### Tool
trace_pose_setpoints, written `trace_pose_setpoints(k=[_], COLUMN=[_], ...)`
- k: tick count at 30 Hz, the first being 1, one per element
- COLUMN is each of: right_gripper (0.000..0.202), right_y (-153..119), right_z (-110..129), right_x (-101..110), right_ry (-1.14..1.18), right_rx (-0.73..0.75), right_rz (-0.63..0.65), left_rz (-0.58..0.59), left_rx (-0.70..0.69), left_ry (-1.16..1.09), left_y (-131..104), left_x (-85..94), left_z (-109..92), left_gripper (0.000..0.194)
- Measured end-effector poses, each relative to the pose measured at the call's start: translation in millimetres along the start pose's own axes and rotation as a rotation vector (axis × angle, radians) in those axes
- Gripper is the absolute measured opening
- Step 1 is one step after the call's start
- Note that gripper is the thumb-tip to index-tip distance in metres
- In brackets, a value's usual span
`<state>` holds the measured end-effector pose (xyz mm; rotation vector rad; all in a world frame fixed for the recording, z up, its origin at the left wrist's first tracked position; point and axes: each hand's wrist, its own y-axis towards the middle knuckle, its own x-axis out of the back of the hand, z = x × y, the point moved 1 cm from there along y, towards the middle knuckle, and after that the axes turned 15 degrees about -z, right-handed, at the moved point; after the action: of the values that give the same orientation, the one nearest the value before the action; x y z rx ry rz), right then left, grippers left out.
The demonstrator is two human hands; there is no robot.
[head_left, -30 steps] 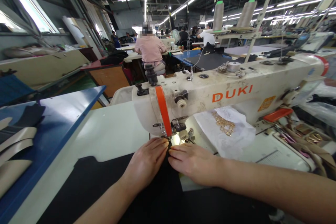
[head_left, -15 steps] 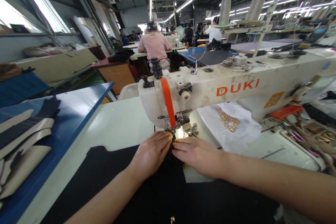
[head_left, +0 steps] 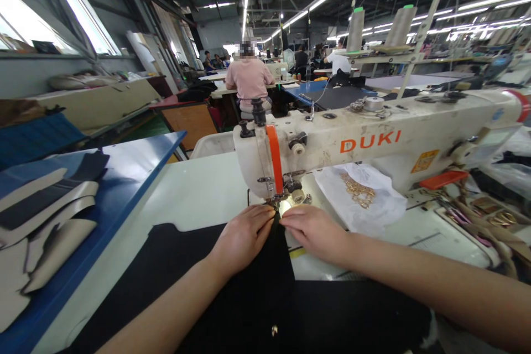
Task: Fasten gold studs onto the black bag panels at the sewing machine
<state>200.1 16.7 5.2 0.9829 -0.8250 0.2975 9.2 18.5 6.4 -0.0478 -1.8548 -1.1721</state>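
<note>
A large piece of black fabric (head_left: 249,298) lies over the front of the sewing table, and its upper end runs to the needle area of a white sewing machine (head_left: 323,144). My left hand (head_left: 243,238) presses on the fabric just left of the presser foot, fingers together and curved. On the other side, my right hand (head_left: 317,233) pinches the fabric's right edge close to the needle. The fingertips of both hands almost meet under the lit machine head, and the needle itself is hard to make out. A small gold metal fitting (head_left: 274,331) shows on the fabric near me.
Gold rings (head_left: 359,191) lie on a white plastic sheet (head_left: 385,204) under the machine arm. A blue table (head_left: 136,177) at left carries beige and black cut pieces (head_left: 62,254). At right sits a tray (head_left: 492,251) of small parts. Farther back, a person (head_left: 249,77) sits facing away.
The view has shifted slightly, so the machine head appears farther right. Both hands stay beside the needle; my right hand sits a little higher, and more of the table shows beside the fabric edge.
</note>
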Motion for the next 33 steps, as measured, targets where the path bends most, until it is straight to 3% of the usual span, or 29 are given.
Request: trace_pose_setpoints(k=[5,8,17,33], right_gripper=[0.016,0.012,0.014,0.013], right_y=[18,27,33,35], right_z=[-12,-18,-23,-24], right_x=[-1,-8,-23,-13], right_ry=[-0.096,-0.071,-0.034,-0.150], right_rx=[-0.406,-0.523,-0.572,-0.583], right_rz=[-0.086,-0.087,-0.076,-0.091], left_rz=[0.020,0.025,0.037,0.028], left_rx=[0.016,0.021,0.027,0.029], left_ry=[-0.018,-0.021,-0.006,-0.029], left_y=[1,2,0,2], left_x=[0.1,0.6,-0.3,1.3], left_z=[0,0,1,-1], left_gripper=[0.021,0.021,0.021,0.021])
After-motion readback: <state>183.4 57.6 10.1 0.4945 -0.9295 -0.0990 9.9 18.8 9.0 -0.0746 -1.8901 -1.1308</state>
